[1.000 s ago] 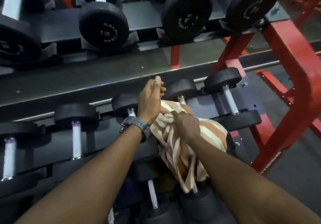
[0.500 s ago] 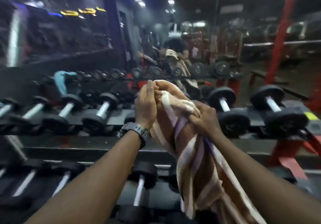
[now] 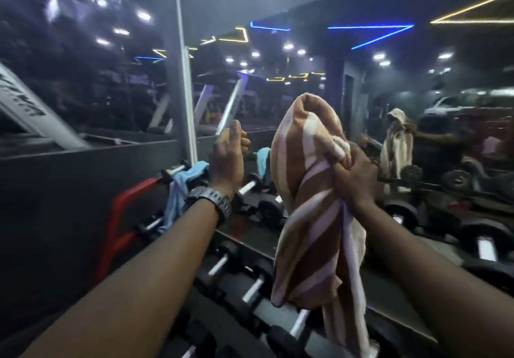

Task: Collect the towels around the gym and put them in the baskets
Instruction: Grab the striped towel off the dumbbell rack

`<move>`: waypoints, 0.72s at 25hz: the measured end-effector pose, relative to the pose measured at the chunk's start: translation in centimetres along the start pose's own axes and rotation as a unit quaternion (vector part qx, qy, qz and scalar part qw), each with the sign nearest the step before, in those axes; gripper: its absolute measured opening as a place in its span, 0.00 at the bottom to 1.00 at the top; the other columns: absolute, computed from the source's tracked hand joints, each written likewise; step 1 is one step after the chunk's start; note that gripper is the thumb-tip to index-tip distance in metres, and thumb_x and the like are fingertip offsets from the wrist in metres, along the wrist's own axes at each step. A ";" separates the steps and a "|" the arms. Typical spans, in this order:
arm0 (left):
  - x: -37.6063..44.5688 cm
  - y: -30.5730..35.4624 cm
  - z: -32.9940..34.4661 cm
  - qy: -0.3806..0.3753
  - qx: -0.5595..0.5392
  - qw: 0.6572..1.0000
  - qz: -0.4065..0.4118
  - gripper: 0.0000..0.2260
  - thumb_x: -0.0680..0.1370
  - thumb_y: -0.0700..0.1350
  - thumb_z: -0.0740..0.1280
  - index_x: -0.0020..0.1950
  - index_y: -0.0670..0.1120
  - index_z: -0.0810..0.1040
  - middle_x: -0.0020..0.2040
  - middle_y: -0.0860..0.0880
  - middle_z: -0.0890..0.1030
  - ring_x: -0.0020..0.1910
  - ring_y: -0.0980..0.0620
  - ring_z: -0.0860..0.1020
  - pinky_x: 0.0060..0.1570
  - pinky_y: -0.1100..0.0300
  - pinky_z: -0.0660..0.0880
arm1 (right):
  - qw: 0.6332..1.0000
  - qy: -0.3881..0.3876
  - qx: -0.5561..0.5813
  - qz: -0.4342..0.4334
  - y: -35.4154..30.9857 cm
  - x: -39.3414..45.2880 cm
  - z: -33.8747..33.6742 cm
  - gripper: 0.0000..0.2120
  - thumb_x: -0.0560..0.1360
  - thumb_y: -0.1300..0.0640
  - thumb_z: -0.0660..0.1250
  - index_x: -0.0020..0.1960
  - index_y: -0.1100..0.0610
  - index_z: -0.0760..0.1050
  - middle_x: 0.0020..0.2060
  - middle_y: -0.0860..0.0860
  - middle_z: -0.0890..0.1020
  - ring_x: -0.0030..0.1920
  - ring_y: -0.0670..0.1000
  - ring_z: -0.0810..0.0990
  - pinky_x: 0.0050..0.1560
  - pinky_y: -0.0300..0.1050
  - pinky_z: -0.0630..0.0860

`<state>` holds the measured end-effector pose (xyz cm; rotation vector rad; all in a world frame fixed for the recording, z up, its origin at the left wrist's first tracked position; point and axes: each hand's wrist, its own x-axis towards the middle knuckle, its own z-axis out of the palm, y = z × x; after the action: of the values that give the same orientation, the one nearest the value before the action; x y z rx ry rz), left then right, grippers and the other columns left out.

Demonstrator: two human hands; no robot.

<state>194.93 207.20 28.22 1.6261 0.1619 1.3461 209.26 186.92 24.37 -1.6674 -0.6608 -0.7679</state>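
Released by the left hand (image 3: 228,160), now loosely curled and empty, the striped towel (image 3: 306,213) hangs lengthwise below the clamped right-hand fingers (image 3: 345,160); a blue towel (image 3: 180,188) lies nearer the left.

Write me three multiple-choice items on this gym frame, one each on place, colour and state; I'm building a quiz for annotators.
1. Where does the light blue cloth towel hang?
A. On the dumbbell rack's left end
B. In a basket
C. On the floor

2. What colours stripe the held brown-and-pale-pink striped towel?
A. Green, white
B. Brown, pale pink
C. Black, yellow

3. What is the left hand doing?
A. Gripping the striped towel
B. Lifting a dumbbell
C. Holding nothing

Answers: 1 A, it drapes over a dumbbell by the red frame. 2 B, the stripes show plainly. 3 C, only the right hand grips the towel, its fingers curled round the bunched cloth.
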 end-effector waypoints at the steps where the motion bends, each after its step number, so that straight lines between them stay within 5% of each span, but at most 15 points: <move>1: 0.8 -0.8 -3.0 0.010 0.019 1.000 0.003 0.26 0.73 0.72 0.53 0.42 0.52 0.77 0.39 0.49 0.83 0.38 0.50 0.79 0.49 0.47 0.77 | 1.000 0.003 0.011 0.005 -1.2 -0.5 2.7 0.17 0.73 0.49 0.68 0.62 0.46 0.76 0.47 0.56 0.86 0.49 0.61 0.83 0.44 0.48 0.72; 8: 7.6 -6.6 -22.5 0.060 0.090 0.994 -0.024 0.25 0.72 0.72 0.54 0.37 0.52 0.76 0.34 0.53 0.81 0.36 0.50 0.78 0.53 0.39 0.78 | 0.998 -0.010 0.046 0.047 -9.5 -5.8 21.8 0.22 0.71 0.47 0.62 0.63 0.50 0.75 0.49 0.59 0.85 0.51 0.64 0.82 0.49 0.53 0.75; 18: 19.0 -17.7 -30.7 0.038 0.131 0.990 -0.019 0.27 0.72 0.73 0.50 0.44 0.54 0.77 0.43 0.50 0.83 0.43 0.52 0.81 0.50 0.51 0.78 | 0.996 0.003 0.053 0.074 -10.6 -3.4 41.7 0.22 0.69 0.47 0.60 0.61 0.50 0.74 0.48 0.58 0.84 0.50 0.65 0.81 0.48 0.52 0.73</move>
<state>185.32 246.15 25.26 1.7786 0.4291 1.4050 205.14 229.79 21.61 -1.5964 -0.5568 -0.6208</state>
